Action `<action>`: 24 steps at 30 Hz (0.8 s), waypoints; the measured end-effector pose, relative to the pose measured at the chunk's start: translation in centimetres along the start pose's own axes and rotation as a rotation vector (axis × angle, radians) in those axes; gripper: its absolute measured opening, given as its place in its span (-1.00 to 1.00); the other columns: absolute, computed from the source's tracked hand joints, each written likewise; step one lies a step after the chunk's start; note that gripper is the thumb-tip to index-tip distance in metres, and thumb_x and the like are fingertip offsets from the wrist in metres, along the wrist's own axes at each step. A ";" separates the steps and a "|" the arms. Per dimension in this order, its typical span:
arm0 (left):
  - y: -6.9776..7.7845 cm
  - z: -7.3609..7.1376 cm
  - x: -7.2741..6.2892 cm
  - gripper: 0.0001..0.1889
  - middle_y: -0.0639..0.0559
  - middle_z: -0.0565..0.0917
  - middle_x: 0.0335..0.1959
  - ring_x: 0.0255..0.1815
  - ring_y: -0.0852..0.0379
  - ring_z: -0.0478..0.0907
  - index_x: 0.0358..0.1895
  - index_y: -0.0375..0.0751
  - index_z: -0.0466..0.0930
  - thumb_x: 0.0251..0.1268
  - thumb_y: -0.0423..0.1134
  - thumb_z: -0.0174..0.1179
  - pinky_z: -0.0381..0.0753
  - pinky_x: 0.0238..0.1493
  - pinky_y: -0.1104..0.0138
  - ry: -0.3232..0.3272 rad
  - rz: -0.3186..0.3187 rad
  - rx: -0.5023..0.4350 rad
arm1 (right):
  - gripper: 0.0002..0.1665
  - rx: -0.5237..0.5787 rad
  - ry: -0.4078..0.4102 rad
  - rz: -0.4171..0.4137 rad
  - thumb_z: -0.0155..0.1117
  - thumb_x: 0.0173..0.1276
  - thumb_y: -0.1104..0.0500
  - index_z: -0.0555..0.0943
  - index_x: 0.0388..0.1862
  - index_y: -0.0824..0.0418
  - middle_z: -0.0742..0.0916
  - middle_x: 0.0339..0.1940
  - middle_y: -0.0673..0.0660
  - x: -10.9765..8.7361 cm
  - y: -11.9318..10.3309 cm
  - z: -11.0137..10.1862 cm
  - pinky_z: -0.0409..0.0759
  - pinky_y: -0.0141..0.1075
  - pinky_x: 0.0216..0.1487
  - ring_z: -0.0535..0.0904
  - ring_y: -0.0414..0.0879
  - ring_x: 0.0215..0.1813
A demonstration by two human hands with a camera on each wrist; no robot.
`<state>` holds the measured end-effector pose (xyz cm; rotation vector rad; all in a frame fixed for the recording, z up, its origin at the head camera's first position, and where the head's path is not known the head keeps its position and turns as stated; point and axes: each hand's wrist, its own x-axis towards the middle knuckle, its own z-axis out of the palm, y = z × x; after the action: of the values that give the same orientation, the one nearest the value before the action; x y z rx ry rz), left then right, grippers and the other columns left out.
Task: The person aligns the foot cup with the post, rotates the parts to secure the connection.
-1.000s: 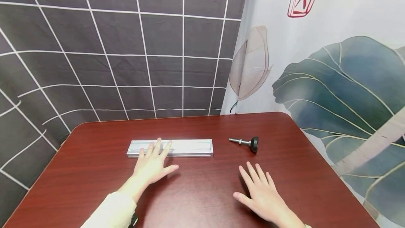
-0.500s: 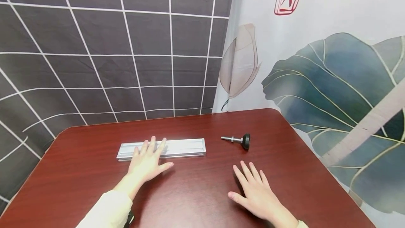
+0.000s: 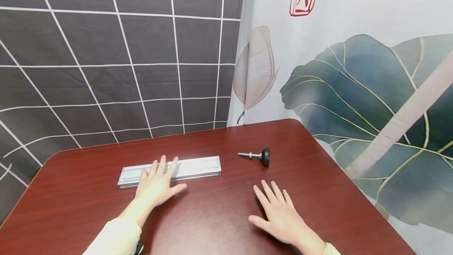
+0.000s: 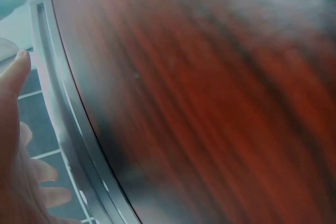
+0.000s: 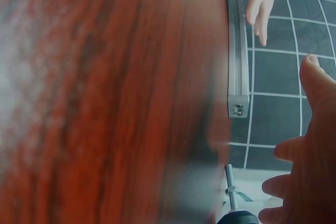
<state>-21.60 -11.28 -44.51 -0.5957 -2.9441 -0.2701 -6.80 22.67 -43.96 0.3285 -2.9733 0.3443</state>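
Observation:
A silver aluminium profile (image 3: 198, 167) lies lengthwise on the table. My left hand (image 3: 154, 188) has its fingers spread over the profile's left half in the head view and hides part of it. In the right wrist view a gap shows between the left hand (image 5: 262, 3) and the profile (image 5: 239, 72). To the profile's right lies a levelling foot (image 3: 255, 155) with a threaded stud, a nut and a black round base. Nearer to me than this foot, my right hand (image 3: 281, 217) is held with fingers spread and grips nothing.
The reddish-brown wood-grain table (image 3: 212, 215) has a rounded far right corner. Behind it hangs a dark grey curtain (image 3: 148, 42) with white grid lines. A white curtain with a large leaf print (image 3: 339, 85) hangs along the right side.
The head view has turned to the right, so the table and everything on it sit further left in the picture. Both hands keep about the same place relative to the profile and levelling foot.

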 end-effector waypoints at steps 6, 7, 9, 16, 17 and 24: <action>-0.2 0.2 0.4 -0.04 -0.37 0.17 0.37 0.34 -0.38 0.11 0.44 -0.01 0.12 -0.02 0.43 0.11 -0.07 0.18 -0.31 -0.003 0.007 0.001 | -0.09 0.021 -0.005 0.010 0.02 0.24 -0.40 0.29 0.40 0.14 0.30 0.41 0.24 -0.1 -0.1 -0.1 0.03 0.26 0.24 0.08 0.27 0.42; -0.3 0.3 0.6 -0.04 -0.37 0.16 0.37 0.33 -0.38 0.11 0.44 -0.01 0.12 -0.02 0.43 0.10 -0.06 0.18 -0.31 -0.003 0.009 0.000 | -0.09 0.025 -0.005 0.010 0.02 0.24 -0.39 0.29 0.39 0.15 0.30 0.41 0.24 -0.2 -0.1 -0.2 0.03 0.26 0.24 0.08 0.27 0.42; -0.5 0.5 0.8 -0.03 -0.37 0.17 0.37 0.33 -0.38 0.11 0.44 0.00 0.12 -0.02 0.44 0.10 -0.06 0.18 -0.32 -0.001 0.011 -0.004 | -0.09 0.023 -0.002 0.009 0.02 0.24 -0.39 0.29 0.39 0.15 0.30 0.41 0.25 -0.2 0.0 -0.1 0.03 0.26 0.24 0.09 0.27 0.42; -0.9 0.9 1.3 -0.02 -0.36 0.17 0.37 0.33 -0.39 0.10 0.44 0.02 0.12 -0.05 0.45 0.11 -0.09 0.16 -0.34 -0.006 0.010 -0.039 | -0.09 0.034 -0.011 0.010 0.01 0.25 -0.39 0.28 0.40 0.15 0.29 0.41 0.25 -0.2 0.1 0.0 0.01 0.27 0.24 0.08 0.27 0.42; -0.9 1.0 1.3 -0.02 -0.36 0.18 0.37 0.33 -0.39 0.10 0.44 0.02 0.12 -0.05 0.45 0.11 -0.09 0.17 -0.34 -0.007 0.012 -0.044 | -0.09 0.036 -0.012 0.010 0.01 0.25 -0.39 0.28 0.40 0.15 0.29 0.41 0.25 -0.2 0.1 0.0 0.01 0.27 0.24 0.08 0.27 0.42; -1.1 1.1 1.7 0.00 -0.35 0.19 0.37 0.33 -0.38 0.11 0.44 0.01 0.12 -0.07 0.46 0.11 -0.14 0.20 -0.31 -0.027 0.039 -0.061 | -0.09 0.046 -0.015 0.014 0.02 0.25 -0.39 0.28 0.40 0.16 0.29 0.41 0.26 -0.3 0.0 0.0 0.01 0.27 0.24 0.07 0.28 0.42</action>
<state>-23.65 -11.39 -45.48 -0.6695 -2.9556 -0.3518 -6.55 22.74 -43.98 0.3169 -2.9877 0.4138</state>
